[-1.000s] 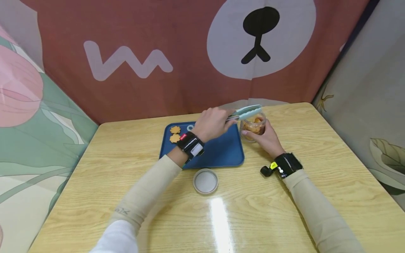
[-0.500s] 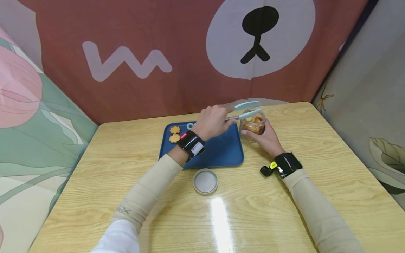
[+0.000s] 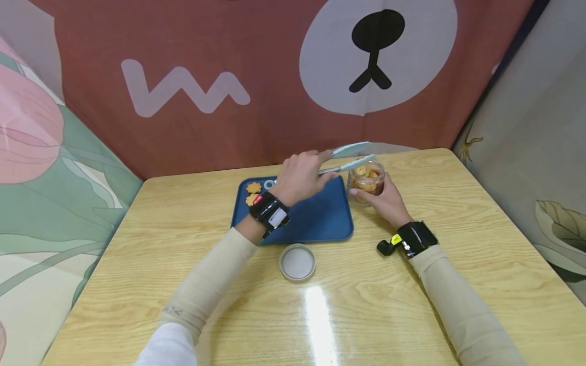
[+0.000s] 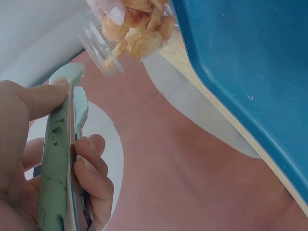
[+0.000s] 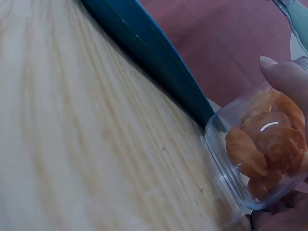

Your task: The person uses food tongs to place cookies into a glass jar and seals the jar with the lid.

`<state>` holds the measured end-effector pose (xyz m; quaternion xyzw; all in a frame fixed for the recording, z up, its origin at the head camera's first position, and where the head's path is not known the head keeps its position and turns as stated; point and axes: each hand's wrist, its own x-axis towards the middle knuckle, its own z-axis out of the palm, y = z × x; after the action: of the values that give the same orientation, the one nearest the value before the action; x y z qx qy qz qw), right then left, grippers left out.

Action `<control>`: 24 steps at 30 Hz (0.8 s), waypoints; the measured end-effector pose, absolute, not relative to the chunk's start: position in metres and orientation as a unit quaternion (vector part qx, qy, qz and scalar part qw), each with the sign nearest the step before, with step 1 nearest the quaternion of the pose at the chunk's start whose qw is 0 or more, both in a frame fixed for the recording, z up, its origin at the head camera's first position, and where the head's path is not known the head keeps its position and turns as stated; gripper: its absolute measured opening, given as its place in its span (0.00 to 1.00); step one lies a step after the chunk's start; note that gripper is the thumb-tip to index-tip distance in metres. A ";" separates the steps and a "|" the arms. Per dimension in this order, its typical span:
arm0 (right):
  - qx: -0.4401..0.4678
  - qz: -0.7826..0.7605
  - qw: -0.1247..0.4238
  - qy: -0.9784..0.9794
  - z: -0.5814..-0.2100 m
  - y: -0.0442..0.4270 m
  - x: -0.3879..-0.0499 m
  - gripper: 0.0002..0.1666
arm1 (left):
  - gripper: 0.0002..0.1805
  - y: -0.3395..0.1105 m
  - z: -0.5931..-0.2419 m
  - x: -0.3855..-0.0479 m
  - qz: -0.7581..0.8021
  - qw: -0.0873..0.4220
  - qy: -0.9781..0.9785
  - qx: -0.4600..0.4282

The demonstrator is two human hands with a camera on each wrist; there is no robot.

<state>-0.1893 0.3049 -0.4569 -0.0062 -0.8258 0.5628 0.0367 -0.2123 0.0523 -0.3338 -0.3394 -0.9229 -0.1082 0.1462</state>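
Gripping mint-and-metal tongs (image 4: 57,168) with my left fingers (image 4: 94,182), scalloped tips parted near the clear jar (image 4: 97,47) at one o'clock. My right fingers (image 5: 286,214) curl round its smooth wall; knobbly golden biscuits (image 4: 144,42) inside. Flower-edged cookies (image 3: 254,188) at the blue tray's (image 3: 316,218) ten o'clock. Shallow round lid (image 3: 297,263) nearer me, on the grained tabletop (image 3: 375,305).

One each: jar (image 3: 364,183), tongs (image 4: 55,163), tray (image 3: 316,221), lid (image 3: 297,263).
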 end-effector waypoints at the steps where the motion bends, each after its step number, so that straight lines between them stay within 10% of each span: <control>1: -0.006 0.563 0.037 -0.826 -0.457 0.305 -0.190 0.65 | 0.32 0.050 -0.333 -0.212 -0.107 0.147 -0.923 -0.338; 24: -0.010 0.554 0.030 -0.832 -0.455 0.305 -0.191 0.66 | 0.34 -0.070 -0.323 -0.164 -0.147 0.108 -0.943 -0.280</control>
<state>-0.1907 0.3048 -0.4554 -0.0100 -0.8319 0.5541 0.0303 -0.1645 -0.0701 -0.3233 -0.2802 -0.9425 -0.1466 0.1080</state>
